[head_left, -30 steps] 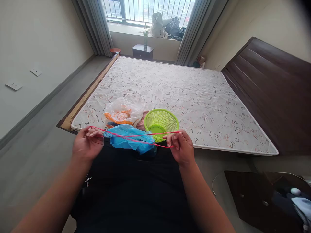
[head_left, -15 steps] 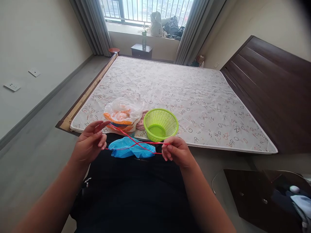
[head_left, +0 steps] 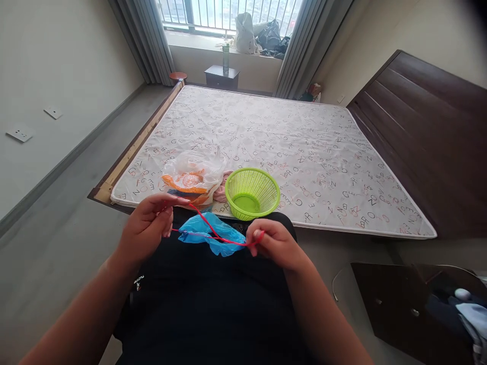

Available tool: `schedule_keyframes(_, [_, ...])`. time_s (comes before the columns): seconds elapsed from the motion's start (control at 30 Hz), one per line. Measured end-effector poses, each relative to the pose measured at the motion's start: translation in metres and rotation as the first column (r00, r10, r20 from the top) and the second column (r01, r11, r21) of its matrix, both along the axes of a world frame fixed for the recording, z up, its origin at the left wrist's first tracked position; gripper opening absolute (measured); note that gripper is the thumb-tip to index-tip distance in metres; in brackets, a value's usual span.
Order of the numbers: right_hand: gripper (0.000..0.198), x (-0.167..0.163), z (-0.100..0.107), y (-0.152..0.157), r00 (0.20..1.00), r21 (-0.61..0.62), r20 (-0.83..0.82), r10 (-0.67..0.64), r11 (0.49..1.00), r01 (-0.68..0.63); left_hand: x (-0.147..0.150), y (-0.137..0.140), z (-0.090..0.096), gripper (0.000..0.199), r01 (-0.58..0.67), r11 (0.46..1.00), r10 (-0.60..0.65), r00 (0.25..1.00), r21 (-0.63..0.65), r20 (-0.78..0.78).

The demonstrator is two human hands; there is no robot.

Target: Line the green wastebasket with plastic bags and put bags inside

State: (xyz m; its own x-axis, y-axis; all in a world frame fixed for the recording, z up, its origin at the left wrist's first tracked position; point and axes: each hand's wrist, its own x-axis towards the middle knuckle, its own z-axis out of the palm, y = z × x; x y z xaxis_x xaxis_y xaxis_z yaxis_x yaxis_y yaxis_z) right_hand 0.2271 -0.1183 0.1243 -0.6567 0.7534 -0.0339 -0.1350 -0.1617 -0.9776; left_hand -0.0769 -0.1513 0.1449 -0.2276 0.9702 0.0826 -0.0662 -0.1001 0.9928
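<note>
The left hand [head_left: 146, 225] and the right hand [head_left: 274, 242] each pinched one end of a thin red string [head_left: 213, 234], fingers shut tight on it. The string hung between them, just over a blue bag [head_left: 211, 238] in the person's lap. A green basket [head_left: 252, 192] sat near on the bed [head_left: 304, 147], beside a clear bag [head_left: 196, 172].

Thin red string [head_left: 213, 234], crossed, over blue bag [head_left: 211, 235].

left hand [head_left: 146, 228] | right hand [head_left: 274, 242] | both pinch red string [head_left: 213, 232] over blue bag [head_left: 213, 238]
</note>
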Motion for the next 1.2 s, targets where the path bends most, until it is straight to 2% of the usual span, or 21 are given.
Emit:
schedule_keyframes(0.07, [0.043, -0.001, -0.004, 0.002, 0.977, -0.143, -0.095, -0.19, 0.974, 0.176, 0.0, 0.0, 0.0, 0.024, -0.046, 0.999, 0.045, 0.999, 0.022, 0.009])
schedule_keyframes(0.13, [0.044, -0.002, -0.006, 0.005, 0.919, -0.263, -0.171, -0.354, 0.916, 0.304, -0.002, 0.0, -0.001, 0.025, -0.087, 0.995, 0.086, 0.996, 0.039, 0.028])
schedule_keyframes(0.23, [0.042, -0.003, -0.006, 0.011, 0.86, -0.374, -0.203, -0.468, 0.849, 0.373, -0.005, -0.001, -0.002, 0.029, -0.142, 0.989, 0.139, 0.987, 0.031, 0.078])
schedule_keyframes(0.37, [0.043, 0.0, -0.007, 0.017, 0.846, -0.439, -0.203, -0.493, 0.818, 0.371, -0.006, -0.004, -0.001, 0.035, -0.192, 0.981, 0.188, 0.978, 0.037, 0.086])
schedule_keyframes(0.47, [0.044, 0.002, -0.008, 0.017, 0.852, -0.458, -0.193, -0.487, 0.812, 0.361, -0.005, -0.004, 0.001, 0.035, -0.227, 0.964, 0.233, 0.972, 0.136, -0.025])
schedule_keyframes(0.57, [0.041, 0.002, -0.005, 0.015, 0.871, -0.423, -0.169, -0.462, 0.832, 0.359, -0.011, 0.001, -0.003, 0.042, -0.283, 0.936, 0.313, 0.941, 0.208, -0.131])
schedule_keyframes(0.63, [0.043, 0.002, -0.003, 0.013, 0.881, -0.388, -0.166, -0.443, 0.851, 0.354, -0.02, 0.006, -0.009, 0.045, -0.321, 0.928, 0.351, 0.924, 0.191, -0.151])
schedule_keyframes(0.73, [0.051, 0.002, -0.003, 0.012, 0.884, -0.338, -0.172, -0.434, 0.869, 0.361, -0.037, 0.011, -0.021, 0.04, -0.348, 0.933, 0.358, 0.921, 0.087, -0.157])
schedule_keyframes(0.8, [0.054, 0.002, -0.005, 0.011, 0.882, -0.31, -0.186, -0.432, 0.878, 0.365, -0.044, 0.012, -0.026, 0.04, -0.265, 0.964, 0.26, 0.956, -0.021, -0.138])
schedule_keyframes(0.87, [0.054, 0.002, -0.006, 0.011, 0.881, -0.284, -0.19, -0.434, 0.883, 0.374, -0.045, 0.01, -0.027, 0.048, -0.06, 0.99, 0.051, 0.996, -0.126, -0.08])
schedule_keyframes(0.93, [0.054, 0.001, -0.007, 0.011, 0.881, -0.25, -0.163, -0.445, 0.882, 0.399, -0.04, 0.007, -0.026, 0.06, 0.129, 0.974, -0.134, 0.991, -0.185, -0.011])
schedule_keyframes(0.97, [0.053, 0.0, -0.007, 0.012, 0.88, -0.225, -0.141, -0.453, 0.88, 0.418, -0.036, 0.005, -0.026, 0.064, 0.184, 0.963, -0.184, 0.983, -0.199, 0.018])
schedule_keyframes(1.1, [0.035, -0.007, -0.01, 0.011, 0.882, -0.076, -0.008, -0.471, 0.88, 0.469, -0.014, -0.002, -0.028, 0.064, 0.248, 0.952, -0.227, 0.965, -0.178, 0.131])
schedule_keyframes(1.2, [0.028, -0.018, -0.014, 0.008, 0.904, -0.011, 0.086, -0.419, 0.907, 0.422, 0.005, -0.006, -0.03, 0.059, 0.346, 0.932, -0.33, 0.933, -0.106, 0.141])
